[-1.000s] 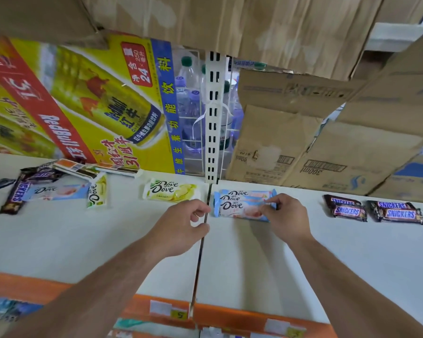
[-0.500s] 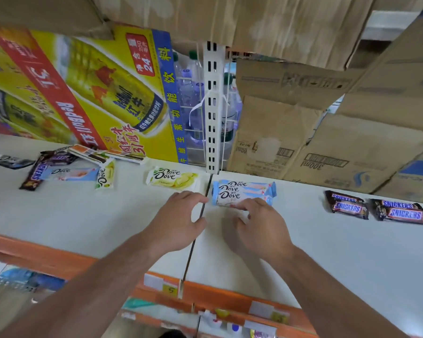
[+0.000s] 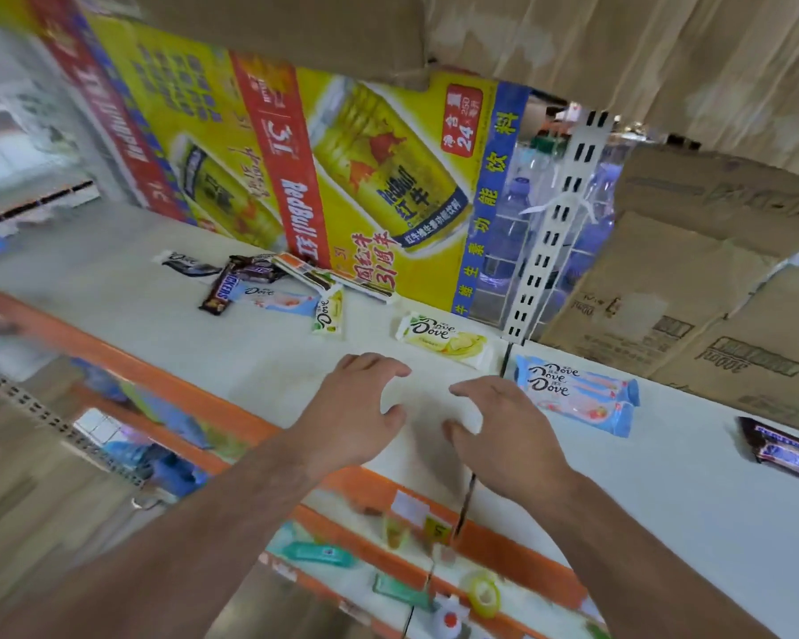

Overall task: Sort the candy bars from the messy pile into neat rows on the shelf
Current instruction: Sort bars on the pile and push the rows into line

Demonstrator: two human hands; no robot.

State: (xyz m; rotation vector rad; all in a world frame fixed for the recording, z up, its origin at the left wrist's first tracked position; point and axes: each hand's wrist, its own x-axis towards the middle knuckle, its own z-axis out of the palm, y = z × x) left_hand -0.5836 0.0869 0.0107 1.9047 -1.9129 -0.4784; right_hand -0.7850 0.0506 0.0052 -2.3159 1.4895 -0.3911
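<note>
Both hands are empty, fingers loose: left hand (image 3: 356,408) and right hand (image 3: 503,431) hover over the shelf (image 3: 665,500), the right just beside the blue Dove bars (image 3: 577,394). Best next reach is the messy pile (image 3: 268,283) at far left. Lift a top bar and square it beside the yellow Dove bar (image 3: 444,339). The right hand has come off the blue bars, and the view has swung left.

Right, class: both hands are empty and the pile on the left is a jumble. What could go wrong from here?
1. Bars in the pile overlap, so pulling the Snickers bar may drag its neighbours askew.
2. The right hand hovers close to the blue Dove bars; a brush could skew them.
3. The pile mixes brands; a hasty pick could join the wrong row.
</note>
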